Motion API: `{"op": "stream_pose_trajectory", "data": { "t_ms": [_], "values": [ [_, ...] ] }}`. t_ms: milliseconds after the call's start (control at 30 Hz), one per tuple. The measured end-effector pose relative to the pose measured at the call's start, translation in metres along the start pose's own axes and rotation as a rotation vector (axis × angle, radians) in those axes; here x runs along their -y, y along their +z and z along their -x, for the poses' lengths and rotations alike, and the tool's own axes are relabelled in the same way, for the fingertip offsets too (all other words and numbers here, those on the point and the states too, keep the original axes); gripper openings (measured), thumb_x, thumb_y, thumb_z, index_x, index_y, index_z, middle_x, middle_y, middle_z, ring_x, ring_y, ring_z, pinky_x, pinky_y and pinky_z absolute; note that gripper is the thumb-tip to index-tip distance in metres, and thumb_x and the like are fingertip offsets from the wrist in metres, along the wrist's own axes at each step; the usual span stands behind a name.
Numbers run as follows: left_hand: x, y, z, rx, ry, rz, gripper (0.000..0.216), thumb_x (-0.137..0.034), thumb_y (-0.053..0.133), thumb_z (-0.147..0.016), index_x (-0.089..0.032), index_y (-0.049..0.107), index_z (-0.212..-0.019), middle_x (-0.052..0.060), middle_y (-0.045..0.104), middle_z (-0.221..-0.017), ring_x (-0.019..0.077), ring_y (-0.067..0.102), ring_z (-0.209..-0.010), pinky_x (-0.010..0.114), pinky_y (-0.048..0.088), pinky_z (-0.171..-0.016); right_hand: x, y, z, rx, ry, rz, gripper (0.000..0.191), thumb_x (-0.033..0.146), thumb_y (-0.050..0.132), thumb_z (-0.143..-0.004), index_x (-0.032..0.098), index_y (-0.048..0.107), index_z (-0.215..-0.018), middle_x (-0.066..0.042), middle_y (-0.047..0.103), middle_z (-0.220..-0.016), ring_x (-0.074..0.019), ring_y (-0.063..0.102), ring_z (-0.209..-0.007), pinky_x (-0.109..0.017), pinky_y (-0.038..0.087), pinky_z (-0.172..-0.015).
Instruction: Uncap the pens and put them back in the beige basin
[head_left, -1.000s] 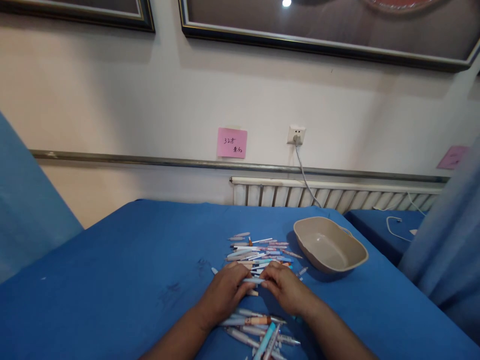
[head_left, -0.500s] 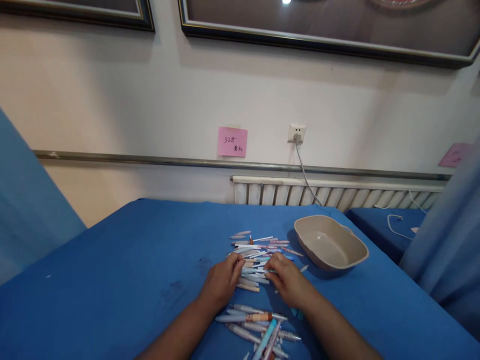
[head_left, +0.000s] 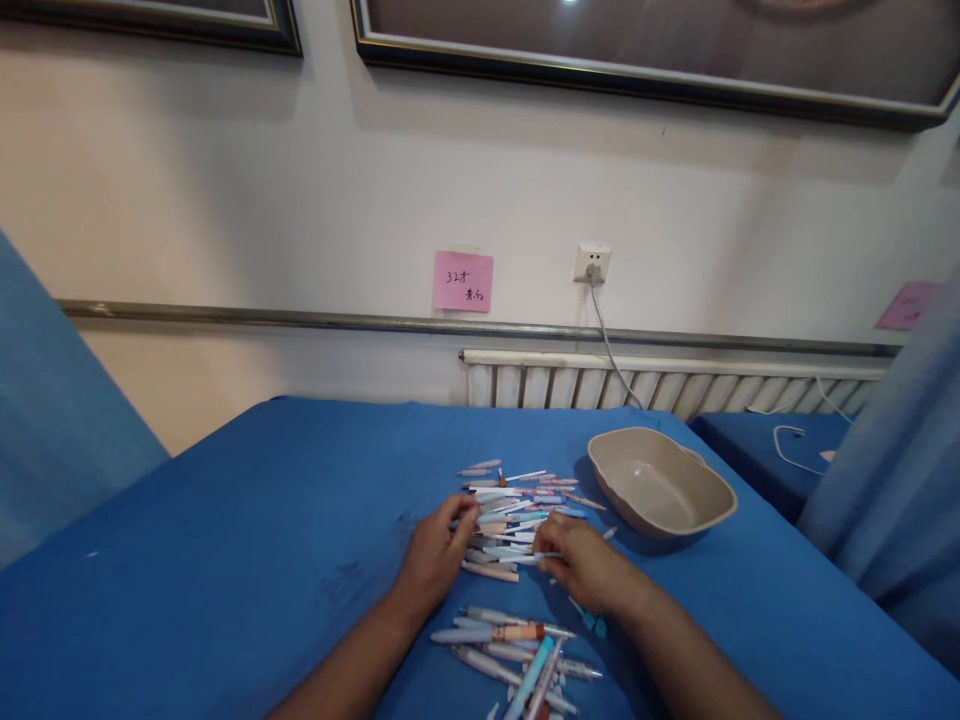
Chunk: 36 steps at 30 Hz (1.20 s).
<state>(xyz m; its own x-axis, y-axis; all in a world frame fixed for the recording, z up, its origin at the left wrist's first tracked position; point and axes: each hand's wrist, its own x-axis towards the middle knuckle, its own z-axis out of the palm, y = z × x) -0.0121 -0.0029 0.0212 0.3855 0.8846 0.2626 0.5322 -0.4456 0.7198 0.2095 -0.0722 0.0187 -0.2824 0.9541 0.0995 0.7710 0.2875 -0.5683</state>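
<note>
The pens [head_left: 510,510] lie in a loose heap on the blue counter [head_left: 262,520], crossed over one another, between our two hands. We judge them light, stiff and smooth, apt to roll or slide. Each is best pinched at mid-barrel, or at an end that juts from the heap. Our right hand [head_left: 589,570] has its fingers [head_left: 561,545] drawn narrow, seemingly about the end of one slim pen [head_left: 536,556]. Our left hand [head_left: 435,555] rests curled on the heap's left edge; whether it grips anything we cannot tell. A second cluster of pens [head_left: 517,650] lies nearer us, and a beige basin [head_left: 660,485] sits just right of the heap.
</note>
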Motion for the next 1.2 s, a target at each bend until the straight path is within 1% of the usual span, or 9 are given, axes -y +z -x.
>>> {"op": "stream_pose_trajectory", "data": {
  "t_ms": [133, 267, 433, 533, 733, 833, 933, 1033, 1200],
  "values": [
    [-0.015, 0.013, 0.012, 0.245, 0.150, -0.044, 0.022, -0.037, 0.052, -0.085, -0.021, 0.061, -0.097, 0.004, 0.068, -0.094, 0.0209, 0.060, -0.088, 0.028, 0.044, -0.077, 0.014, 0.007, -0.002, -0.018, -0.018, -0.021, 0.009, 0.016, 0.055, -0.081, 0.020, 0.057, -0.089, -0.002, 0.059, -0.090, -0.0151, 0.054, -0.086, -0.023, 0.036, -0.074],
    [-0.016, 0.012, 0.015, 0.342, 0.268, -0.172, 0.018, -0.032, 0.051, -0.087, -0.022, 0.063, -0.095, 0.005, 0.068, -0.092, 0.0216, 0.059, -0.089, 0.029, 0.042, -0.077, 0.010, 0.003, -0.001, 0.012, -0.036, 0.005, 0.010, 0.016, 0.055, -0.080, 0.020, 0.058, -0.089, -0.002, 0.061, -0.091, -0.0152, 0.054, -0.087, -0.023, 0.037, -0.075],
    [-0.014, 0.007, 0.012, 0.342, 0.308, -0.251, 0.018, -0.025, 0.047, -0.088, -0.023, 0.061, -0.099, 0.005, 0.066, -0.096, 0.0225, 0.057, -0.092, 0.031, 0.042, -0.080, -0.003, -0.010, 0.003, -0.003, 0.057, 0.166, 0.017, 0.011, 0.055, -0.077, 0.019, 0.060, -0.091, -0.005, 0.062, -0.096, -0.0182, 0.056, -0.091, -0.026, 0.037, -0.077],
    [-0.016, 0.007, 0.014, 0.313, 0.334, -0.267, 0.019, -0.022, 0.049, -0.086, -0.023, 0.060, -0.102, 0.006, 0.064, -0.100, 0.0231, 0.056, -0.096, 0.034, 0.041, -0.084, 0.005, -0.012, 0.005, -0.032, 0.066, 0.188, 0.018, 0.015, 0.057, -0.076, 0.018, 0.060, -0.093, -0.007, 0.061, -0.097, -0.0199, 0.055, -0.093, -0.028, 0.036, -0.079],
    [-0.016, 0.008, 0.014, 0.312, 0.359, -0.231, 0.026, -0.019, 0.059, -0.078, -0.024, 0.059, -0.104, 0.005, 0.062, -0.104, 0.0239, 0.054, -0.101, 0.037, 0.040, -0.090, 0.040, 0.006, 0.011, 0.127, -0.067, 0.036, 0.023, 0.037, 0.065, -0.074, 0.023, 0.061, -0.091, 0.000, 0.064, -0.090, -0.0162, 0.057, -0.080, -0.022, 0.037, -0.065],
    [-0.013, 0.007, 0.013, 0.294, 0.343, -0.155, 0.032, -0.015, 0.059, -0.076, -0.023, 0.059, -0.107, 0.005, 0.062, -0.112, 0.0229, 0.052, -0.107, 0.036, 0.039, -0.095, 0.046, 0.017, 0.011, 0.160, -0.077, 0.049, 0.022, 0.038, 0.065, -0.073, 0.023, 0.061, -0.089, -0.001, 0.064, -0.091, -0.0164, 0.057, -0.078, -0.023, 0.036, -0.063],
    [-0.013, 0.004, 0.017, 0.223, 0.294, -0.087, 0.027, -0.016, 0.053, -0.081, -0.022, 0.058, -0.107, 0.006, 0.061, -0.114, 0.0211, 0.052, -0.108, 0.035, 0.039, -0.095, 0.039, 0.021, 0.009, 0.153, -0.082, 0.019, 0.011, 0.030, 0.057, -0.081, 0.022, 0.061, -0.087, -0.001, 0.065, -0.088, -0.0153, 0.057, -0.079, -0.022, 0.036, -0.066],
    [-0.017, 0.002, 0.028, 0.160, 0.227, -0.037, 0.019, -0.019, 0.048, -0.087, -0.022, 0.058, -0.103, 0.004, 0.063, -0.104, 0.0183, 0.056, -0.098, 0.030, 0.043, -0.088, 0.027, 0.020, 0.005, 0.116, -0.011, -0.012, 0.010, 0.027, 0.052, -0.083, 0.021, 0.058, -0.088, -0.002, 0.064, -0.086, -0.0148, 0.056, -0.077, -0.022, 0.036, -0.064],
    [-0.020, 0.005, 0.050, 0.191, 0.209, -0.089, 0.011, -0.024, 0.053, -0.086, -0.022, 0.059, -0.095, 0.002, 0.063, -0.094, 0.0178, 0.057, -0.091, 0.027, 0.044, -0.082, 0.017, 0.024, 0.002, 0.076, 0.023, -0.120, 0.010, 0.023, 0.048, -0.085, 0.021, 0.055, -0.091, 0.000, 0.063, -0.081, -0.0131, 0.054, -0.072, -0.020, 0.034, -0.059]
  ]
}}
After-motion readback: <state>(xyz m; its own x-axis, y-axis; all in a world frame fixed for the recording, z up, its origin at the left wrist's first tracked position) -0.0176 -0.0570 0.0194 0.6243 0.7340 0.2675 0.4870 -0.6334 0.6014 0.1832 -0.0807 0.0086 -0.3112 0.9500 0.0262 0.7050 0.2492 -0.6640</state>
